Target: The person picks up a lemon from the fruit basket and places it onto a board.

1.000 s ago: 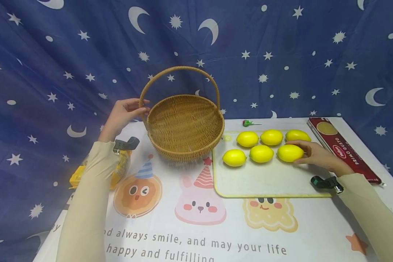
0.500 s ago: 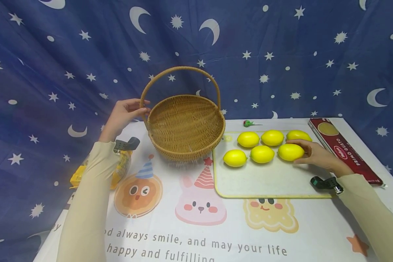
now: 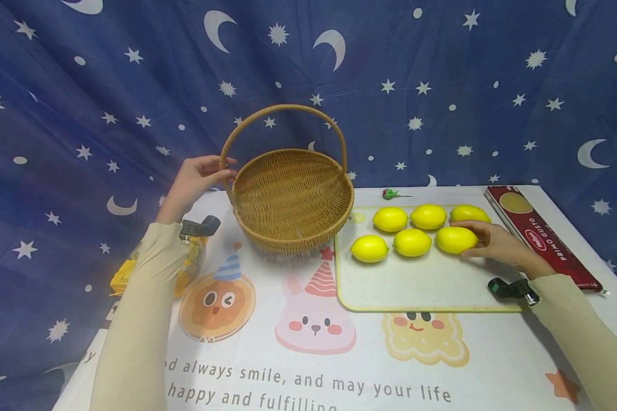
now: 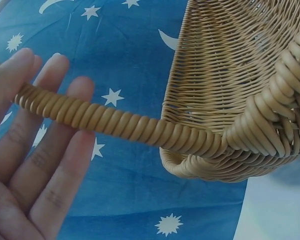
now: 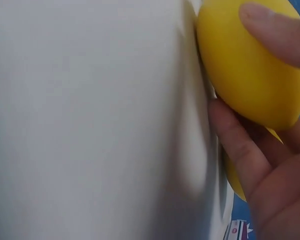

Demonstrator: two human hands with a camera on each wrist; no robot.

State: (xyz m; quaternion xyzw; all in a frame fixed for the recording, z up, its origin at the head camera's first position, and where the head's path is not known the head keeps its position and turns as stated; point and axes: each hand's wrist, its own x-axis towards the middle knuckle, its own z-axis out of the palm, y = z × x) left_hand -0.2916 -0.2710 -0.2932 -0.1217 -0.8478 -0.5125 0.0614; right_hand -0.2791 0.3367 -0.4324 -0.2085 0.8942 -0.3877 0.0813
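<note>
A wicker basket point(image 3: 293, 200) with a tall arched handle stands at the back, its hollow tipped toward me. My left hand point(image 3: 192, 180) holds the handle on its left side; in the left wrist view the thumb and fingers point(image 4: 60, 185) lie around the wrapped cane. At the right, my right hand point(image 3: 499, 245) grips the front-right lemon point(image 3: 456, 240) on a white board point(image 3: 416, 285) with a yellow rim. The right wrist view has the thumb on one side of that lemon point(image 5: 250, 65) and fingers beneath it. Several other lemons point(image 3: 412, 242) lie in two rows on the board.
A long dark red pasta box point(image 3: 542, 237) lies right of the board. Behind it is a small artificial rose point(image 3: 391, 194). A yellow packet point(image 3: 190, 262) sits partly hidden behind the left forearm. A blue starry curtain point(image 3: 308, 68) hangs at the table's back edge.
</note>
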